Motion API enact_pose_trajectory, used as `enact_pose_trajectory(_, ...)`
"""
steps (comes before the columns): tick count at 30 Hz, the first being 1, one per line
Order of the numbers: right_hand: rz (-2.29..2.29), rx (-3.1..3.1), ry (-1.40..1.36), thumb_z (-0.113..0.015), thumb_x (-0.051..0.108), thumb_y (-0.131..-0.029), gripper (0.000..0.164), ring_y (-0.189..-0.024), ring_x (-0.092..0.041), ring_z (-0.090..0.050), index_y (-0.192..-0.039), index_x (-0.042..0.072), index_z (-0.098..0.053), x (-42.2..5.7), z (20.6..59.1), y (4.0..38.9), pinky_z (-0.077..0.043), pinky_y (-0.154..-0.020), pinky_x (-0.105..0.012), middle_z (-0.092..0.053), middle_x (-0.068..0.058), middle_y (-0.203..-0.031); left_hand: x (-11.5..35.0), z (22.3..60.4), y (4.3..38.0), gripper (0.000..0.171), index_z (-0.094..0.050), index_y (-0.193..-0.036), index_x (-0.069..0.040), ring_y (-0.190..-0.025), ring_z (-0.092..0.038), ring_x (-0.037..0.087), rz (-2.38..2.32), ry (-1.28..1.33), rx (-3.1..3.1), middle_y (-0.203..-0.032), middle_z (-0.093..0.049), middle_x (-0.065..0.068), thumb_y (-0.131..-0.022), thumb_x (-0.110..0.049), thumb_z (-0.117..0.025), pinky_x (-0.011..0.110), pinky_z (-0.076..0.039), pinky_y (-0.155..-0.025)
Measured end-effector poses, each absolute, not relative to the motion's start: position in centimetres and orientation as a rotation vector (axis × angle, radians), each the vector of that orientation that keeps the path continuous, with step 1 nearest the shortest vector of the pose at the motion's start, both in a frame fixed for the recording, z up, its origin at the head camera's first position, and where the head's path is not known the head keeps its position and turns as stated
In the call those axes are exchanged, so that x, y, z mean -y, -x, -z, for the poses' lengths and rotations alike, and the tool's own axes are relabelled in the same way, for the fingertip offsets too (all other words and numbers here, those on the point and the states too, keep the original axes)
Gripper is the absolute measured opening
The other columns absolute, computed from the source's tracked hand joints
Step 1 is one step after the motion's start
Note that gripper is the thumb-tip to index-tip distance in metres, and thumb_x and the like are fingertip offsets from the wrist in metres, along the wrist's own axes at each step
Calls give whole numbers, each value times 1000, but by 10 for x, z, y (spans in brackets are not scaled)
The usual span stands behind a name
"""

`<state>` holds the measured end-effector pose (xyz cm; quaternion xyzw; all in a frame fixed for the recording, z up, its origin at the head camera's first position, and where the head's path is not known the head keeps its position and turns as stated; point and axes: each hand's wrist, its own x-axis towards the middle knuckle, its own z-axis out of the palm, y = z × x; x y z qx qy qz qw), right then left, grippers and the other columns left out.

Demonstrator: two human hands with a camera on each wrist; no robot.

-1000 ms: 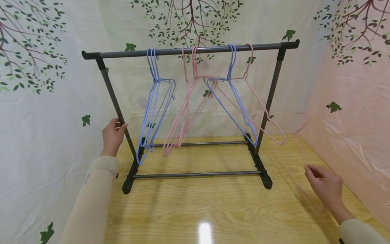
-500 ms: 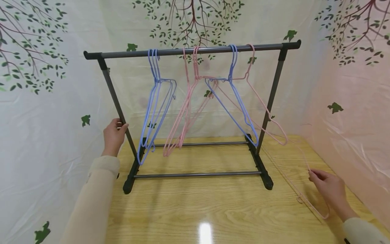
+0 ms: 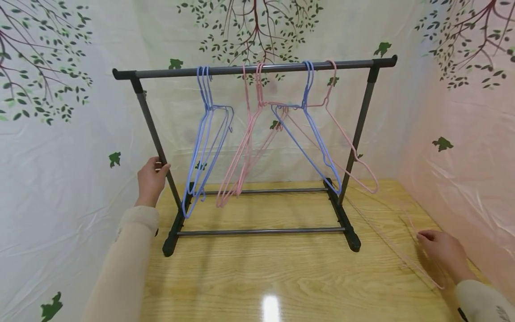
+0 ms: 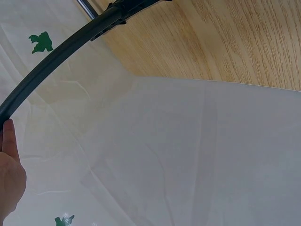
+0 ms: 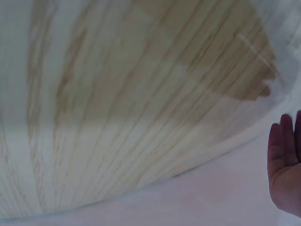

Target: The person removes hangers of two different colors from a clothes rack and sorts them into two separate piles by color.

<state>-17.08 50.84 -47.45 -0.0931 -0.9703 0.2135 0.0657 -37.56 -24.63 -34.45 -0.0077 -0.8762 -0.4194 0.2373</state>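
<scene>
A black clothes rack [image 3: 263,69] stands on the wooden floor, with blue hangers [image 3: 203,134] and pink hangers [image 3: 246,143] on its bar. At the left post [image 3: 149,120], my left hand [image 3: 151,182] grips low down, thumb in front. In the left wrist view that hand [image 4: 11,174] shows at the left edge, against the post. Low over the floor at the right, my right hand [image 3: 444,252] pinches a thin pink hanger [image 3: 424,273]; it is faint and blurred. The right wrist view catches only part of the right hand [image 5: 284,160].
More blue hangers [image 3: 319,134] and one pink hanger [image 3: 344,132] hang near the right post [image 3: 364,112]. The rack's feet [image 3: 352,239] and lower crossbars [image 3: 261,231] rest at floor level. Plastic sheeting printed with leaves [image 3: 454,179] encloses the area.
My right hand has moved right and slightly down, lowering the pink hanger from a raised tilt towards the floor. My left hand stays on the post. The hung hangers look unchanged.
</scene>
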Motion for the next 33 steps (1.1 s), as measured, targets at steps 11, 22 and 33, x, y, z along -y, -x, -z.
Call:
enact_pose_trajectory(11, -591, 2817, 325, -47, 40, -103, 54, -104, -59, -52, -125, -9, -60, -498, 466, 177, -43, -77, -63, -56, -36, -124, 246, 345, 376, 35, -56, -127, 4, -112, -60, 40, 1146, 12, 2388, -121, -62, 26, -103, -22, -55, 51, -51, -92)
enact_pose_trajectory(22, -690, 2593, 301, -49, 35, -104, 51, -102, -53, -58, -125, -9, -61, -472, 444, 193, -43, -80, -60, -64, -31, -116, 246, 346, 376, 38, -55, -130, 4, -113, -60, 40, 1158, 23, 2389, -123, -61, 26, -103, -23, -55, 52, -50, -92)
enact_pose_trajectory(33, -767, 2454, 307, -52, 36, -102, 48, -81, 7, -50, -126, -3, -65, -442, 398, 205, -44, -68, -25, -68, -26, -112, 246, 346, 379, 39, -56, -131, 3, -114, -60, 38, 1269, -27, 2371, -124, -62, 25, -103, -24, -56, 48, -51, -94)
